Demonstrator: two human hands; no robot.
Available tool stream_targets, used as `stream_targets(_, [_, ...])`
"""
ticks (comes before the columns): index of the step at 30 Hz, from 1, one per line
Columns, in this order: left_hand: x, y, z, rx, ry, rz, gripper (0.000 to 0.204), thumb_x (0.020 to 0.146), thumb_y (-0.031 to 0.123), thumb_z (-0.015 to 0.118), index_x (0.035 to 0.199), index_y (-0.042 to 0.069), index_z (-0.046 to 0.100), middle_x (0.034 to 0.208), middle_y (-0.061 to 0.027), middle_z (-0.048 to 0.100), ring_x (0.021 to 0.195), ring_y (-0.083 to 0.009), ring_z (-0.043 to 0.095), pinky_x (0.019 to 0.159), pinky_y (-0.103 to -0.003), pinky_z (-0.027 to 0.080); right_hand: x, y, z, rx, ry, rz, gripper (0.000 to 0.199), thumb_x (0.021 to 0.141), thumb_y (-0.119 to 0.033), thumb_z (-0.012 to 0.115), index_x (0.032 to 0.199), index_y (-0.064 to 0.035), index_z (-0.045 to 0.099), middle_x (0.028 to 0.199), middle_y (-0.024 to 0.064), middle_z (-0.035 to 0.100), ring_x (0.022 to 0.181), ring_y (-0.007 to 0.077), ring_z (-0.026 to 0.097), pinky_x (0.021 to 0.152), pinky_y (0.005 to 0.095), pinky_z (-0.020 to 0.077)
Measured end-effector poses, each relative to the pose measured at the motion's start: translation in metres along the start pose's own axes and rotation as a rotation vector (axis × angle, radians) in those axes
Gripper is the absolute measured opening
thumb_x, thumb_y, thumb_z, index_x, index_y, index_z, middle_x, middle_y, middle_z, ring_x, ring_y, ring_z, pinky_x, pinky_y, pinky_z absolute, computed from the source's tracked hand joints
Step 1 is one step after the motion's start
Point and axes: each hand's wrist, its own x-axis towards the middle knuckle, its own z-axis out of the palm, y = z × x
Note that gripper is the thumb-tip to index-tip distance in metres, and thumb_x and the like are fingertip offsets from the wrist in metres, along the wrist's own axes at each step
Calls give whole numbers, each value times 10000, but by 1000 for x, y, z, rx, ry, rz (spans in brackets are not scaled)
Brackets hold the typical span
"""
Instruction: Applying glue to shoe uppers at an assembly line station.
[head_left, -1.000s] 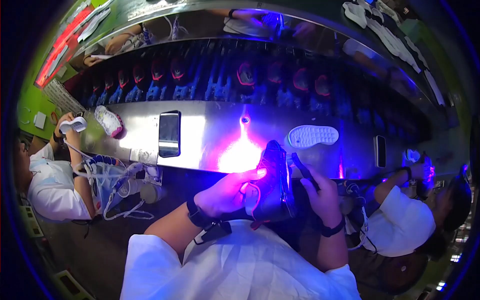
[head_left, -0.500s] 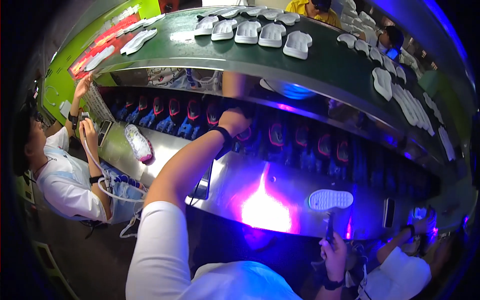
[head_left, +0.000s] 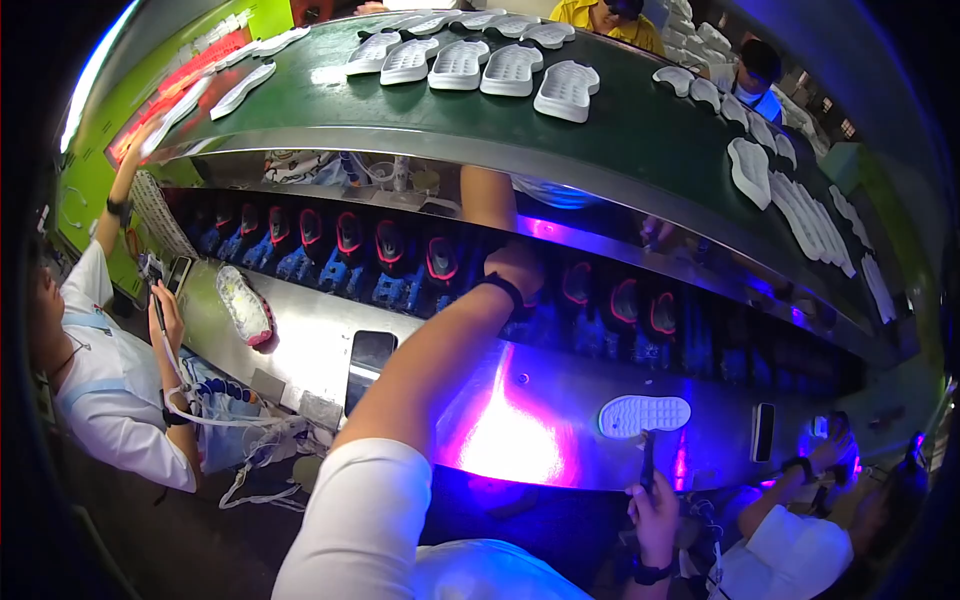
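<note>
My left arm, with a dark wristband, stretches forward over the metal bench. My left hand point(head_left: 515, 265) is at the long row of dark shoe uppers point(head_left: 348, 232) with glowing red edges, and its fingers are hidden there. Low on the right, my right hand point(head_left: 655, 510) is closed round the handle of a slim dark brush point(head_left: 648, 460). The brush points up, its tip close to the near edge of a white shoe sole point(head_left: 645, 415) that lies on the bench. Whether tip and sole touch, I cannot tell.
Behind the row, a green conveyor belt point(head_left: 330, 115) carries several white soles point(head_left: 458, 66). Two phones point(head_left: 372, 355) lie on the bench, one beyond the white sole. A co-worker point(head_left: 110, 370) sits left near a whitish shoe point(head_left: 245, 305); another point(head_left: 800, 540) works right.
My left hand has shifted right and slightly nearer along the row. The brush in my right hand remains by the sole. The left co-worker's raised hand has reached farther toward the belt.
</note>
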Motion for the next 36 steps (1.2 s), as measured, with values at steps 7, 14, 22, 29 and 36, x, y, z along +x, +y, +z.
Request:
stream_targets(7, [24,-27,-5,174,-62,129,363,945,330,536,1118,104,762,1103,-180,757,1030,-362,736,865,-470,585,19,-7,-11,72,-74,-99,377,998,-32,621,1369,9,575,909,37,678,630,51,525,531,205,408])
stream_targets(14, [47,-31,14,228,-69,-27,567,1065,472,358,1477,114,513,1333,-159,677,1145,-416,684,953,-532,543,19,8,-45,57,7,-34,393,991,-20,625,1378,17,568,910,57,684,636,64,534,555,218,440])
stream_targets(22, [74,98,84,-143,420,44,438,1003,401,475,1262,120,689,1288,-168,698,1227,-376,646,1035,-550,489,8,-3,-53,93,83,-72,391,995,-51,639,1377,-7,571,889,42,693,615,50,539,509,207,417])
stream_targets(29, [-5,95,-29,-51,-142,228,469,871,463,673,1090,53,739,997,-199,755,957,-378,736,843,-481,580,4,14,-79,141,85,-73,354,992,-66,644,1341,-14,609,856,5,672,629,48,546,542,218,445])
stream_targets(36, [-223,91,-58,326,-220,735,575,796,433,688,1097,-55,650,921,-216,692,840,-360,703,764,-482,557,21,16,-67,98,48,-239,399,988,-64,668,1374,10,603,925,21,677,736,69,610,673,241,507])
